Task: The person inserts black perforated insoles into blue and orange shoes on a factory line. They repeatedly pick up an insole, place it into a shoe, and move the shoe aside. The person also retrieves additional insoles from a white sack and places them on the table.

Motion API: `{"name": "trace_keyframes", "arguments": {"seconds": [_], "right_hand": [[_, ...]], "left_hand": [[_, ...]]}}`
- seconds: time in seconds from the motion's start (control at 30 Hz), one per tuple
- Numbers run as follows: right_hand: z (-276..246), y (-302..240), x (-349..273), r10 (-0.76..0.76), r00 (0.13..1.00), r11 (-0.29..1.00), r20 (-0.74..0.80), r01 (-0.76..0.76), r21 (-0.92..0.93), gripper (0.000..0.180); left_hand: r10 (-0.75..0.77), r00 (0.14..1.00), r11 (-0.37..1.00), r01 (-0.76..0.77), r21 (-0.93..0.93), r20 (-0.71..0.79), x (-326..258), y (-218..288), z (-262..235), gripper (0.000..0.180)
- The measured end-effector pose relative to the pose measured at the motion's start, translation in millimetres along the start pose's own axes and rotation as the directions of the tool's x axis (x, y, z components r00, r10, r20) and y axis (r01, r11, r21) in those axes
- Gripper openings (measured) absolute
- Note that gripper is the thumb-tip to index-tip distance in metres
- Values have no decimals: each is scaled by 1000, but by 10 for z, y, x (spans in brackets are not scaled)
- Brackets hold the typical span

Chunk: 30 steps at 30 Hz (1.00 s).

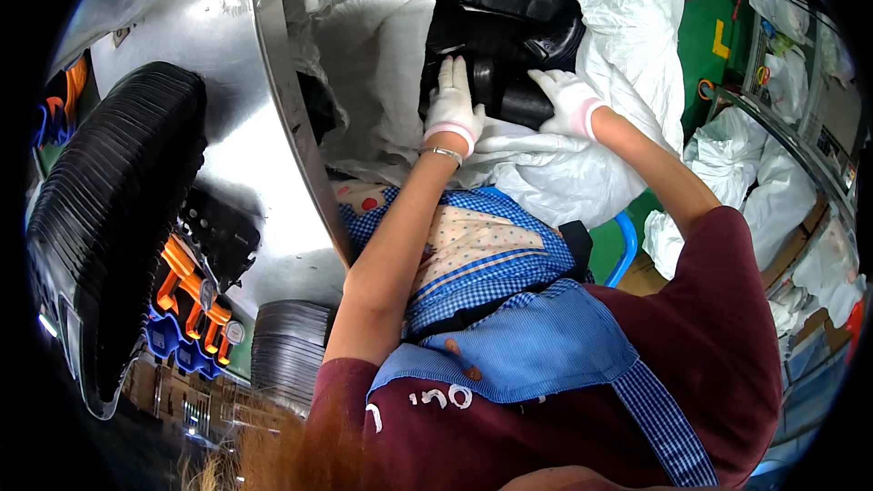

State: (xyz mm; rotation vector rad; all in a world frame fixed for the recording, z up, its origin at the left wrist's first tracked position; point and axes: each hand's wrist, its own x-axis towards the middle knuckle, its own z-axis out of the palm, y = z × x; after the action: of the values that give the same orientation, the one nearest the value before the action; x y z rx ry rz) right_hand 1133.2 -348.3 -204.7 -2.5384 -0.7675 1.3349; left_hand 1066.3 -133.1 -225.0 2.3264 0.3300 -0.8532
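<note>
A large white woven sack (pixel 627 45) stands open in front of me, its mouth spread wide. Inside lie several glossy black plastic-looking pieces (pixel 509 0), some stacked together; their exact kind I cannot make out. My left hand (pixel 455 107), in a white glove with a pink cuff, rests with fingers stretched flat along the left part of a black stack (pixel 523 98). Gloved likewise, my right hand (pixel 568 102) touches the right end of that stack, its fingers apart. The undersides of both hands are hidden.
A metal table (pixel 245 109) on my left carries a long curved stack of thin black parts (pixel 118 191). Nearby are orange-handled tools (pixel 186 282), a blue holder (pixel 177 345) and another black stack (pixel 291 345). White bags (pixel 737 155) and a rack (pixel 773 118) stand right.
</note>
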Motion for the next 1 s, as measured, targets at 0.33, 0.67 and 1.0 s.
{"name": "trace_keyframes", "arguments": {"seconds": [0.33, 0.67, 1.0], "right_hand": [[-193, -41, 83, 240, 955, 942, 172, -186, -278, 86], [-92, -97, 73, 231, 973, 973, 26, -231, -16, 96], [-272, 2, 269, 175, 960, 980, 218, -148, -134, 83]], "left_hand": [[42, 993, 982, -61, -180, -109, 92, -106, 133, 87], [-125, 943, 833, 269, -483, 310, 352, -790, 532, 64], [-78, 915, 802, 294, -520, 397, 284, -584, 459, 43]]}}
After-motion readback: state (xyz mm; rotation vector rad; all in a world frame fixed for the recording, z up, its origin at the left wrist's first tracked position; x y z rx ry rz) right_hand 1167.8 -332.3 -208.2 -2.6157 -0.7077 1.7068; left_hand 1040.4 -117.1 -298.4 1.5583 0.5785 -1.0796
